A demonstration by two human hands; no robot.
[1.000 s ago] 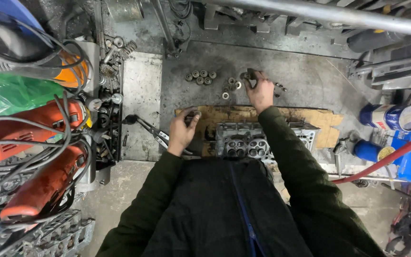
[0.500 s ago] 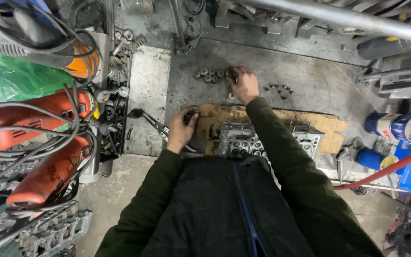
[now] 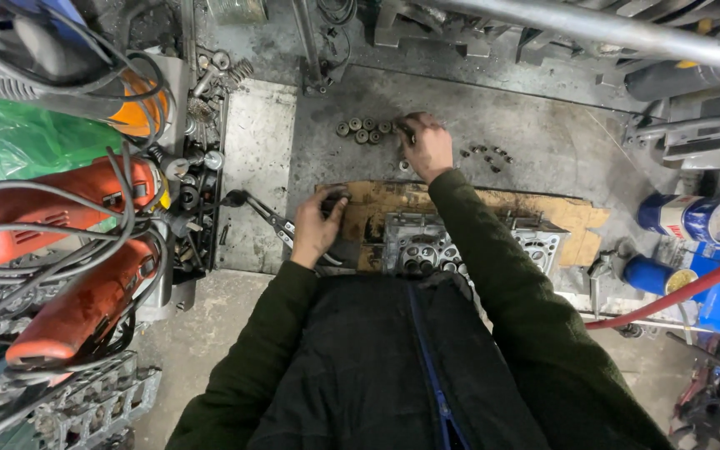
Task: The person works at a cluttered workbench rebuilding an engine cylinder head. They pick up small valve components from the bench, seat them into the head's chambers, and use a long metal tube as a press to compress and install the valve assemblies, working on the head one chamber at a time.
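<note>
Grimy steel workbench [image 3: 543, 142] fills my view, with orange power tools [image 3: 60, 250] and tangled cables piled along its left edge and blue cans [image 3: 693, 218] at its right edge. Near the front edge I see a sheet of cardboard [image 3: 577, 218], and on it a metal cylinder head [image 3: 427, 242], partly hidden under my dark sleeves. My left hand [image 3: 318, 225] sits at the cardboard's left end, fingers curled shut around a small dark part [image 3: 335, 198]; I cannot tell what it is. A long wrench [image 3: 264, 215] lies just left of that hand. My right hand [image 3: 428, 146] reaches toward the middle of the bench, fingers bent down onto the end of a row of small round metal caps [image 3: 364, 130]; whether it has pinched one I cannot tell. A few tiny bits [image 3: 485, 154] lie scattered just right of it.
</note>
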